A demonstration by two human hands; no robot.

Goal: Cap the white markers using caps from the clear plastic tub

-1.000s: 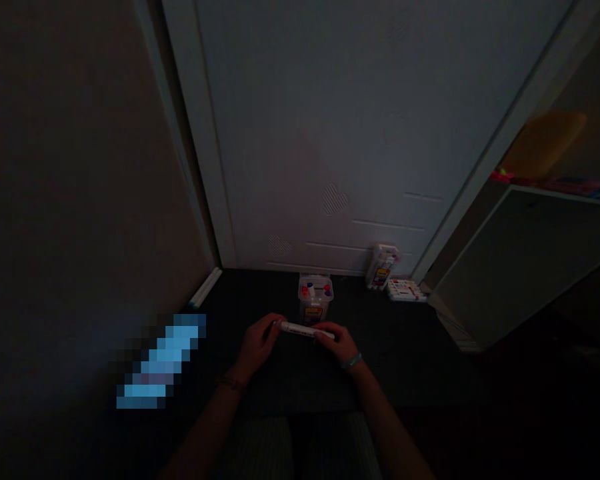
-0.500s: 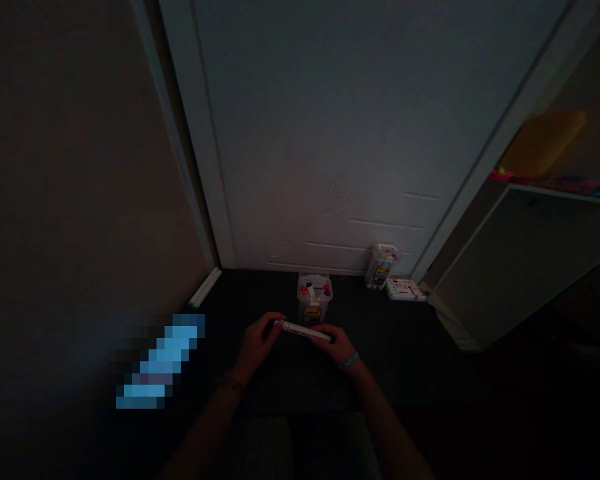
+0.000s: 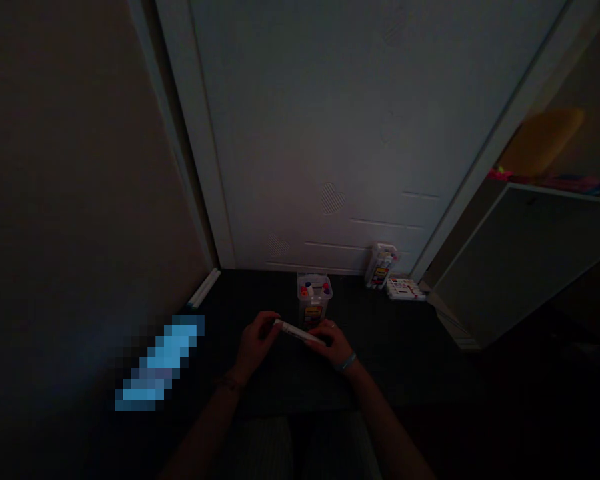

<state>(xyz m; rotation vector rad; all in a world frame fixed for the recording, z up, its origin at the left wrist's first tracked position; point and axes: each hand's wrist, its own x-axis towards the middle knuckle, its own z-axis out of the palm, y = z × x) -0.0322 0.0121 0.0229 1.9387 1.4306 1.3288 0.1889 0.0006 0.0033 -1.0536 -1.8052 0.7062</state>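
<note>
Between my hands lies a white marker (image 3: 300, 333), tilted a little down to the right. My left hand (image 3: 256, 341) pinches its left end with thumb and fingertips. Fingers of my right hand (image 3: 334, 343) are closed around its right end, hiding part of it. Just behind the marker stands a clear plastic box (image 3: 314, 303) with its top open, holding several markers with coloured ends. A dark label area with yellow shows on the box's front.
On the dark tabletop (image 3: 400, 353), a second marker box (image 3: 381, 267) stands at the back right, beside a pile of white markers (image 3: 405, 289). More white markers (image 3: 204, 288) lie along the left wall. A pixelated bright blue patch (image 3: 163, 360) is at left. A white panel (image 3: 300, 133) rises behind.
The marker has tipped slightly more, its right end lower. My right hand has shifted a little to the left along with it; my left hand has barely moved.
</note>
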